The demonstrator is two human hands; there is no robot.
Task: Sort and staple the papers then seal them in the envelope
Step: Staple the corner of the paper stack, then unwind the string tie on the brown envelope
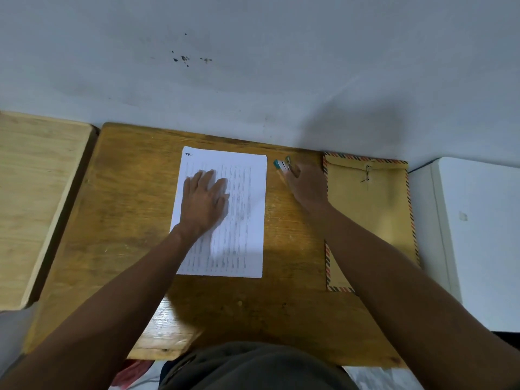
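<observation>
A stack of white papers (242,209) lies in the middle of the wooden worktop (126,220), its long side running away from the person. Rows of small printed text cover the top sheet, too fine and blurred to read; a small dark handwritten mark sits in its far left corner, and it cannot be made out either. The left hand (204,199) rests flat on the left half of the sheet, fingers straight and slightly spread, pressing the stack down.

Just right of the papers, near the far edge of the worktop, lies a small stapler (282,164) with a teal body and a white label whose writing is illegible. The right hand (308,184) reaches to it, the fingers covering its near end; whether they grip it or only touch it cannot be told.

A brown envelope (374,198) with a red-and-dark striped border and a string-tie closure lies at the right end of the worktop, partly under the right forearm. No writing shows on it. A paler wooden board (36,192) lies to the left, a white surface (478,235) to the right.
</observation>
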